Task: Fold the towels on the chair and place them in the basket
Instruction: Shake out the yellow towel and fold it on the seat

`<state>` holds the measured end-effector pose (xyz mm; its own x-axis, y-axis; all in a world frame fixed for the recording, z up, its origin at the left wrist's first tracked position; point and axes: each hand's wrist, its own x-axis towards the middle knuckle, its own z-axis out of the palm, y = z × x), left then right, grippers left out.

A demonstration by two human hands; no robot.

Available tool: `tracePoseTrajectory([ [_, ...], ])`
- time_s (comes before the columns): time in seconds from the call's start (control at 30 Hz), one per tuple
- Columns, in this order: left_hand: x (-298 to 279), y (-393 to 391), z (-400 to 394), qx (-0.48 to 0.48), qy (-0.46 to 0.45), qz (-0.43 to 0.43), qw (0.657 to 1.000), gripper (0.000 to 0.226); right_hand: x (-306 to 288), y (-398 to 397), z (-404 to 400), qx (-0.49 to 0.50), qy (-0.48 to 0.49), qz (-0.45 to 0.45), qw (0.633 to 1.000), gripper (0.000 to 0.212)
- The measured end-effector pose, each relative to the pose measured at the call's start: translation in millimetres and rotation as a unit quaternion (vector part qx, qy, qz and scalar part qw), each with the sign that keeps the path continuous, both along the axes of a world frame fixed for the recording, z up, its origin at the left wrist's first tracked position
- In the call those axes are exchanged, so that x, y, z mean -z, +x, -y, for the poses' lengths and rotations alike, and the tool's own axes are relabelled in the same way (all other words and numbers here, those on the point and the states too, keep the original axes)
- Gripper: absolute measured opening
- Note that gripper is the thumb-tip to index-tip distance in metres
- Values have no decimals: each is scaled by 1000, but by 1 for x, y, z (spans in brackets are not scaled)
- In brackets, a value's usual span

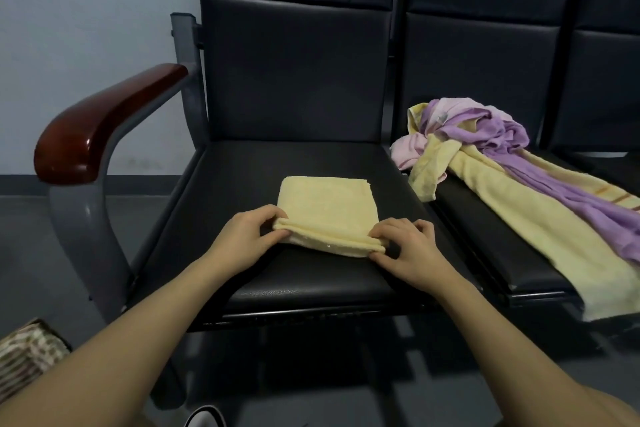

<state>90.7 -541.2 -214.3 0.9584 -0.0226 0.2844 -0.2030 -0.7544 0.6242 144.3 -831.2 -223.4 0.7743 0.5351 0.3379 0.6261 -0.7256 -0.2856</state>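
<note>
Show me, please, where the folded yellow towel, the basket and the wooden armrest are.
folded yellow towel (327, 210), head view, top face.
basket (27, 354), head view, patterned rim.
wooden armrest (104, 121), head view, upper surface.

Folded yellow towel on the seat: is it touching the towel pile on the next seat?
Apart. The head view shows bare black seat between the folded yellow towel and the towel pile on the neighbouring seat.
</note>
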Motion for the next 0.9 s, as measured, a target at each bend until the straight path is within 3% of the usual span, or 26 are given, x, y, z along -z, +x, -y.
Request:
tracePoseTrajectory([
  [0.1, -10, 4, 5, -2, -38, 14, 999, 14, -3, 5, -3, 18, 42, -21, 999, 9],
  [0.17, -18, 7, 11, -10, -51, 35, 998, 11, -7, 9, -7, 36, 127, -60, 989, 13],
  [0.3, -27, 14, 18, -36, -70, 41, 996, 15, -14, 13, -19, 49, 322, -169, 930, 15],
  [0.4, -33, 23, 24, -90, -90, 59, 990, 18, -21, 17, -29, 70, 378, -136, 913, 11],
  [0.6, -48, 46, 42, -200, -135, 85, 967, 25, -34, 41, -47, 138, 354, -22, 925, 11],
  [0.73, -46, 67, 40, -256, -76, 84, 960, 25, -39, 55, -61, 177, 301, -22, 937, 26],
  [0.9, -34, 96, 36, -311, -22, 31, 949, 29, -38, 77, -76, 229, 238, -68, 941, 24],
])
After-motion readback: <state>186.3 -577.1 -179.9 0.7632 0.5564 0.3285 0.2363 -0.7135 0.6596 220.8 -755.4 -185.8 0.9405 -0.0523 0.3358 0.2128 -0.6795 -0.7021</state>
